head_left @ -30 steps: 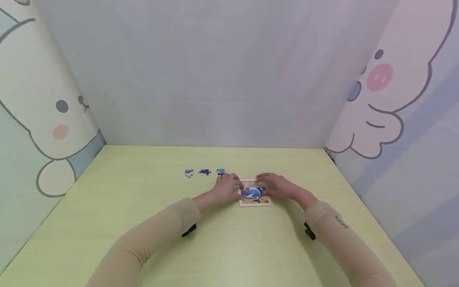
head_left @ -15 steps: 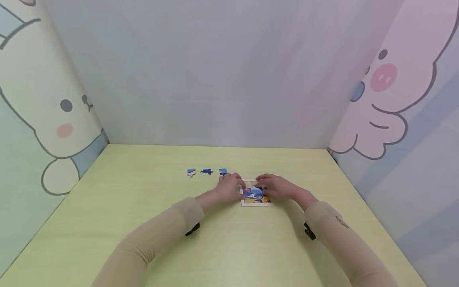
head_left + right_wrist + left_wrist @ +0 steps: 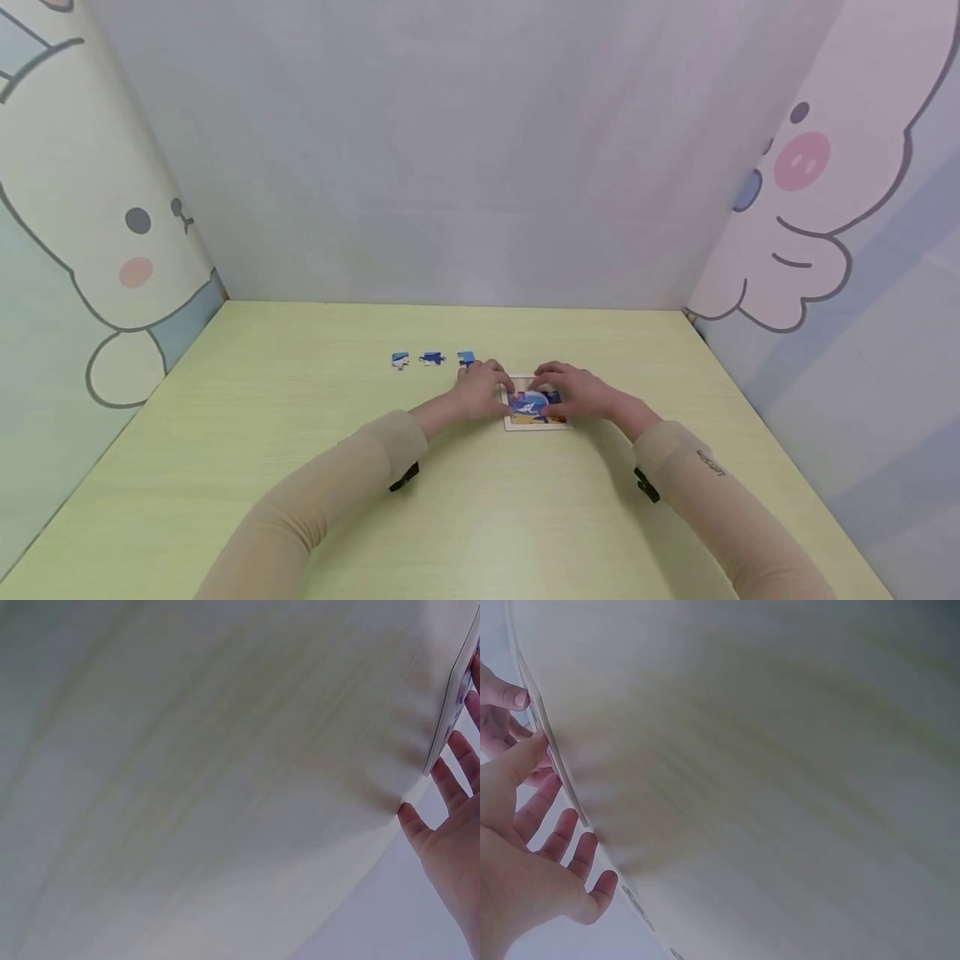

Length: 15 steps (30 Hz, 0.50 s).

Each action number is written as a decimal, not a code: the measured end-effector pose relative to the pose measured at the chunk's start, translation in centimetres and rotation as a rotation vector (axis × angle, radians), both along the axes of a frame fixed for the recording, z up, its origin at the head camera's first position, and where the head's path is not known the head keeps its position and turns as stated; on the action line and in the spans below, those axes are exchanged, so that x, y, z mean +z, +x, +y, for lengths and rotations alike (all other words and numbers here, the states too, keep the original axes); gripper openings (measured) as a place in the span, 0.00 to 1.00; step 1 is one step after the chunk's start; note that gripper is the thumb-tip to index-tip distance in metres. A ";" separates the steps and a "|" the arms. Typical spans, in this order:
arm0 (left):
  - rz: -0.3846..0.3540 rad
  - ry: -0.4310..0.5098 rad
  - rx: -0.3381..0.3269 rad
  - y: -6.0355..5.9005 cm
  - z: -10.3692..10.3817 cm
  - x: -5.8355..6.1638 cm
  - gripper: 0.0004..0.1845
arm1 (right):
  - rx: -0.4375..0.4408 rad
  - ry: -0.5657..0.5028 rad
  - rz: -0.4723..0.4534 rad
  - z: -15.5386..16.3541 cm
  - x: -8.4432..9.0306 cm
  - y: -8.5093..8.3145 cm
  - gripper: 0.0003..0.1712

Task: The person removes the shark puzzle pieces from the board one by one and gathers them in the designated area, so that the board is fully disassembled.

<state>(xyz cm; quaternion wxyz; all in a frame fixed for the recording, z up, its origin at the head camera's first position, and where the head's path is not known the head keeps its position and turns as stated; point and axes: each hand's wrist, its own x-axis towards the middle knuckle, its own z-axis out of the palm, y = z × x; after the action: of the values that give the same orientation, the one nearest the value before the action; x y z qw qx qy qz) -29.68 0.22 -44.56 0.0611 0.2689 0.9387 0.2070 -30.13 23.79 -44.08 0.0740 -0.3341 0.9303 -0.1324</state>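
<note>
A jigsaw puzzle in a pale wooden frame point(image 3: 540, 427) lies on the table, showing a white sea animal on blue above a yellow strip. Part of its far side is bare wood. My left hand point(image 3: 480, 392) rests along its left edge; in the left wrist view the fingers point(image 3: 557, 844) are spread, with the thumb at the frame's side. From the right, my right hand point(image 3: 581, 390) reaches over the puzzle, its thumb and fingertips on or close over the pieces. Its outer fingers point(image 3: 450, 784) stretch beside the frame. The right fingertips' contact is partly hidden.
Three loose jigsaw pieces lie in a row beyond the left hand: a blue and white one point(image 3: 401, 360), a dark blue one point(image 3: 432, 358) and a blue one point(image 3: 467, 357). A pale curtain point(image 3: 457, 167) hangs behind the yellow-green table point(image 3: 300, 350).
My right thumb has slid leftward over the puzzle, and the right fingers shifted slightly left. The left hand stays at the frame's edge. The head view shifted a little at first.
</note>
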 end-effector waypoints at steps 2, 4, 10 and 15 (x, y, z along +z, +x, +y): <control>-0.006 0.001 0.001 -0.1 0.0 -0.1 0.16 | -0.005 -0.003 -0.011 0.0 0.0 0.0 0.26; -0.010 0.000 0.002 -0.1 0.0 -0.1 0.16 | -0.010 -0.001 -0.019 0.0 0.0 0.0 0.26; -0.013 0.002 -0.007 -0.2 0.0 -0.1 0.16 | -0.028 0.005 -0.034 0.1 -0.3 -0.2 0.26; -0.003 -0.010 -0.015 -0.3 0.0 0.0 0.16 | -0.037 -0.013 -0.026 0.0 -0.4 -0.2 0.22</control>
<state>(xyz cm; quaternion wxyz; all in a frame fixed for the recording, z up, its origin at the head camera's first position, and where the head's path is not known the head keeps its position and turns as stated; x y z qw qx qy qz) -29.94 0.21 -44.54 0.0653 0.2754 0.9376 0.2021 -30.33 23.82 -44.50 0.0815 -0.3156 0.9343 -0.1444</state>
